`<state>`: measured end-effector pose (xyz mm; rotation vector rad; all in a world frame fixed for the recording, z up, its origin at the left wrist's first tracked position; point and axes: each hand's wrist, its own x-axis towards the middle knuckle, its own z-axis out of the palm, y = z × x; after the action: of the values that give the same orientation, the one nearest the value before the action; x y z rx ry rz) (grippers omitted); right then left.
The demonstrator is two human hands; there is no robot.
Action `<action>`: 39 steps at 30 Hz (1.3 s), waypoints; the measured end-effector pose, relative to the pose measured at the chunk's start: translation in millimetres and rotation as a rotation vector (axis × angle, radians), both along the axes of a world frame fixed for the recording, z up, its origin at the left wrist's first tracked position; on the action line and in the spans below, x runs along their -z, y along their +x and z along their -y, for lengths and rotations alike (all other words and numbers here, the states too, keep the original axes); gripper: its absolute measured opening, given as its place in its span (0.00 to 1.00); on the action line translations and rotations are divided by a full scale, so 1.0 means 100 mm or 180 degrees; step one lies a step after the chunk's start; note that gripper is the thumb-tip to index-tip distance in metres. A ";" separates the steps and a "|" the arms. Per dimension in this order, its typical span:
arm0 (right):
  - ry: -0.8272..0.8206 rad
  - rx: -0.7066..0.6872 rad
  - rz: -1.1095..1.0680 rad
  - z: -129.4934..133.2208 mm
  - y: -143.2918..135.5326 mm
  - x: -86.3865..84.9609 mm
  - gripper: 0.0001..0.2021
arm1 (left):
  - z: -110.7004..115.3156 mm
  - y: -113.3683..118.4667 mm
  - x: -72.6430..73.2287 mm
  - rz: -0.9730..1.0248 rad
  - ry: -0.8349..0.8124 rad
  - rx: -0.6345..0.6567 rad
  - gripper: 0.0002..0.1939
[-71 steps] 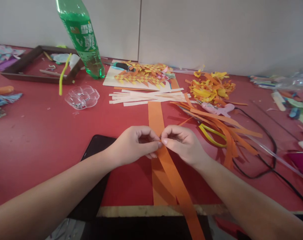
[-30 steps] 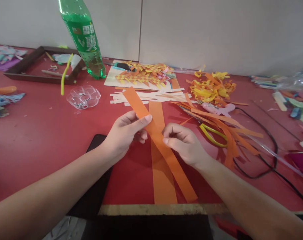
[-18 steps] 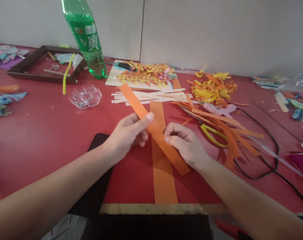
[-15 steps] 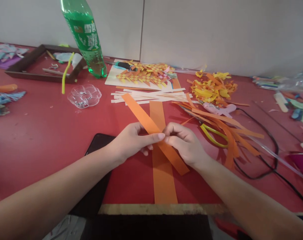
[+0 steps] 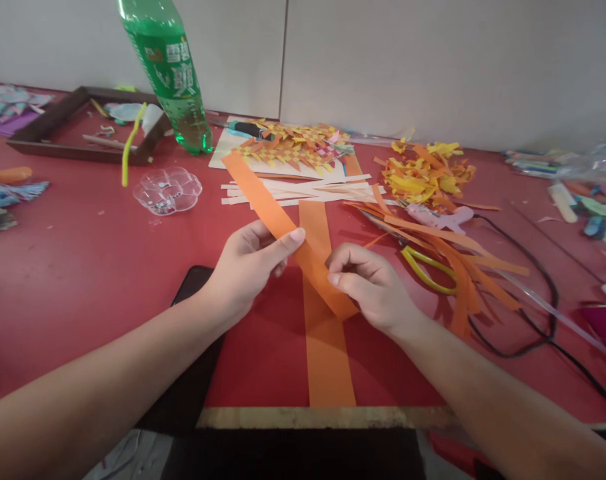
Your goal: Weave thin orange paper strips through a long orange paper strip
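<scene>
An orange paper strip (image 5: 263,199) slants above the red table, held between thumb and fingers of my left hand (image 5: 253,260). My right hand (image 5: 370,283) is closed at the strip's right edge, its fingertips pinched together; whether they grip the strip itself is hard to see. Beneath lies a second, wider orange strip (image 5: 327,367), running lengthwise to the table's front edge. Behind the hands are several thin white strips (image 5: 283,190). Yellow-handled scissors (image 5: 427,273) lie to the right, partly under narrow orange strips (image 5: 463,287).
A green bottle (image 5: 175,87) stands at the back left, beside a dark frame (image 5: 33,143) and a clear flower-shaped dish (image 5: 167,191). Woven paper pieces (image 5: 293,147) and orange-yellow scraps (image 5: 427,177) lie behind. A black cable (image 5: 555,300) curves at right; a dark flat object (image 5: 183,387) is under my left arm.
My left hand has moved left and up with the slanted strip, whose lower end is now nearer my right hand. My right hand has stayed nearly in place.
</scene>
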<state>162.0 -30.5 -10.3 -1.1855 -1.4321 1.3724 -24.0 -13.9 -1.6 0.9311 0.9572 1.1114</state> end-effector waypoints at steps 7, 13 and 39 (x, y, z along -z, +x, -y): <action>0.0055 0.0039 -0.0204 -0.02 0.03 0.05 0.04 | -0.09 -0.07 -0.02 0.0130 0.0041 -0.0541 0.08; -0.0070 0.0065 -0.0387 -0.02 0.08 0.10 0.05 | -0.10 -0.05 -0.02 0.0435 0.0058 -0.0927 0.07; -0.0216 0.0067 -0.0459 0.00 0.12 0.11 0.13 | 0.04 -0.01 -0.07 -0.0230 -0.0641 0.1575 0.17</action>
<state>174.4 -30.3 -21.8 -1.1172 -1.2776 1.4713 -24.5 -18.3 5.6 0.9778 0.8187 0.5568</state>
